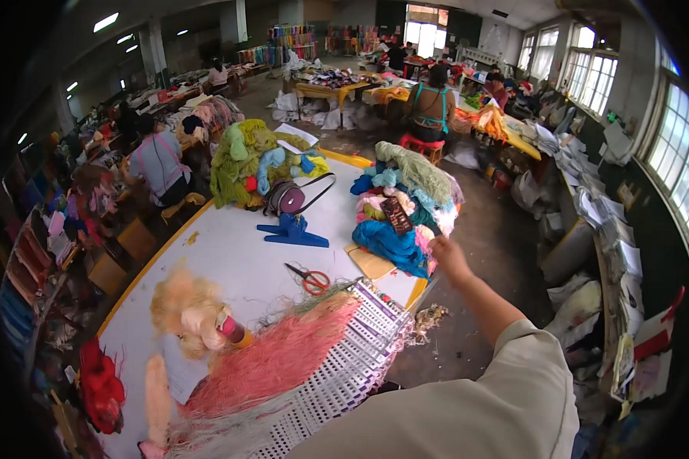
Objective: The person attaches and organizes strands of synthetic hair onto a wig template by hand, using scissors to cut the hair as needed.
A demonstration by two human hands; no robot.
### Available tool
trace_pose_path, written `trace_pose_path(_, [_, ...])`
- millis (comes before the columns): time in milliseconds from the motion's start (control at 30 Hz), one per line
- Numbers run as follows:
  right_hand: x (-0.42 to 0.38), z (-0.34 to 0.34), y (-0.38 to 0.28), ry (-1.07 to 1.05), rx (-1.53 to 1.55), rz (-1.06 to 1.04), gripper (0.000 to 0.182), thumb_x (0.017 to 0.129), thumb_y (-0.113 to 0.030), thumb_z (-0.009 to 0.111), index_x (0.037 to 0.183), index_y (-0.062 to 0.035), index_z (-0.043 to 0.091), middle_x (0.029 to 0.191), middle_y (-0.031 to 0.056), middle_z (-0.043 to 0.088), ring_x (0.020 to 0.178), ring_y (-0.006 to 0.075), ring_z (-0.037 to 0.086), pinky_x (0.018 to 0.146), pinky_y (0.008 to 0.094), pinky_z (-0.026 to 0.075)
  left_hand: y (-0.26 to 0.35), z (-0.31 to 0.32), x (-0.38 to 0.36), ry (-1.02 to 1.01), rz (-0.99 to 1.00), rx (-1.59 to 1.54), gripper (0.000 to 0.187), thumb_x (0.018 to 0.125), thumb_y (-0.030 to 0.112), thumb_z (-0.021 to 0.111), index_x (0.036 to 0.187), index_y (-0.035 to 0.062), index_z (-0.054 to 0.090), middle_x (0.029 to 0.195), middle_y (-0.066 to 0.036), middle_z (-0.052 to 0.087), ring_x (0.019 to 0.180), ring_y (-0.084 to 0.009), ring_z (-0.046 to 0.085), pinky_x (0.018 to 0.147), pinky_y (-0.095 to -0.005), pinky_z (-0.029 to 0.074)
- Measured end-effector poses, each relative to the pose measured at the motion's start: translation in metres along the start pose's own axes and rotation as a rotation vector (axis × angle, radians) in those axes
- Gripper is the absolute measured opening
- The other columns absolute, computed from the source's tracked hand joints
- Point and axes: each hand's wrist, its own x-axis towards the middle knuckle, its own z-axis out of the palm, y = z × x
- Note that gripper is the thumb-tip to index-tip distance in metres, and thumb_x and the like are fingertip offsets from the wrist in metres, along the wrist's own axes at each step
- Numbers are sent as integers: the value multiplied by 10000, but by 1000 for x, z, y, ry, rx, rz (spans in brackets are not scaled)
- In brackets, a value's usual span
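White worktop (222, 252), edged in orange, runs toward the far side of the room, with white surface showing between the blue clip-shaped object (306, 239) and the left edge, and a strip of floor (486, 222) along its right. At its right edge the right hand (450, 262) reaches to the heap of yarn (394, 249), its fingers hard to make out, so whether they are apart or clamped on a strand cannot be told; the left hand is out of view. Scissors (306, 274) and the fringed piece (283, 344), partly covered by the sleeve (467, 398), lie nearer, while green yarn (245, 149) and a bag (289, 199) crowd the far end.
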Motion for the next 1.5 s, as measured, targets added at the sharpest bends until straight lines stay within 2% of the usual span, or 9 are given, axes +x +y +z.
trace_pose_path(200, [29, -56, -69, 335, 101, -203, 178, 952, -237, 538, 824, -114, 542, 655, -48, 478, 527, 57, 423, 447, 231, 332, -66, 43, -1, 46, 27, -13, 387, 953, 225, 552, 1291, 43, 502, 1108, -110, 591, 891, -144, 525, 654, -271, 428])
trace_pose_path(367, [24, -31, -140, 314, 102, -499, 221, 956, -263, 544, 767, -151, 515, 668, -71, 375, 578, 34, 314, 519, 233, 239, 28, 32, -128, 322, 227, 261, 451, 939, 206, 570, 1343, 33, 469, 1204, -144, 579, 1042, -182, 575, 745, -300, 467])
trace_pose_path(433, [35, -36, -150, 214, 175, -650, 75, 974, -155, 555, 944, -97, 591, 734, -66, 458, 627, 9, 400, 569, 162, 349, 20, -60, -134, 371, 157, 587, 431, 998, 206, 466, 1410, 87, 413, 1062, 16, 583, 554, -21, 324, 509, -162, 271])
trace_pose_path(533, [32, 28, -140, 194, -1, -763, 133, 983, -153, 537, 1030, -45, 600, 799, -52, 514, 657, 7, 418, 576, 172, 350, -69, -43, -136, 529, -179, 201, 337, 1005, 217, 480, 1313, 82, 494, 1021, 30, 592, 490, -24, 290, 442, -174, 234])
trace_pose_path(667, [-2, 129, -42, -337, -626, -554, 192, 975, -164, 539, 1062, -9, 612, 1003, 76, 648, 916, 149, 587, 821, 277, 466, -153, -15, -137, 456, -491, 506, 404, 963, 252, 563, 1327, 81, 521, 980, 9, 583, 524, -15, 312, 464, -164, 245])
trace_pose_path(800, [-67, 206, 51, -779, -479, -404, 149, 955, -162, 560, 1022, -30, 585, 830, 169, 634, 724, 247, 619, 667, 343, 479, -218, -24, -146, 429, -709, 541, 337, 955, 266, 574, 1225, 65, 594, 1012, -10, 624, 490, -20, 317, 429, -173, 255])
trace_pose_path(833, [-81, 221, 66, -836, -393, -295, 112, 950, -184, 556, 986, -81, 581, 748, 205, 618, 728, 387, 632, 608, 421, 477, -234, -27, -147, 456, -778, 554, 330, 952, 275, 580, 1199, 58, 610, 1027, -17, 635, 481, -24, 316, 422, -177, 257])
trace_pose_path(1267, [-145, 328, 176, -1195, -382, -203, 169, 934, -255, 553, 1016, -112, 588, 871, 150, 658, 785, 358, 642, 677, 445, 496, -384, -83, -126, 572, -1300, 1389, 311, 866, 286, 646, 806, -17, 680, 634, -59, 611, 470, -146, 462, 458, -287, 371])
trace_pose_path(1500, [-137, 333, 171, -1287, -428, -69, 147, 939, -239, 540, 1041, -133, 540, 770, 159, 632, 723, 357, 635, 636, 438, 485, -392, -95, -132, 560, -1161, 848, 174, 872, 159, 663, 745, 50, 614, 600, -3, 523, 465, -87, 408, 431, -263, 258])
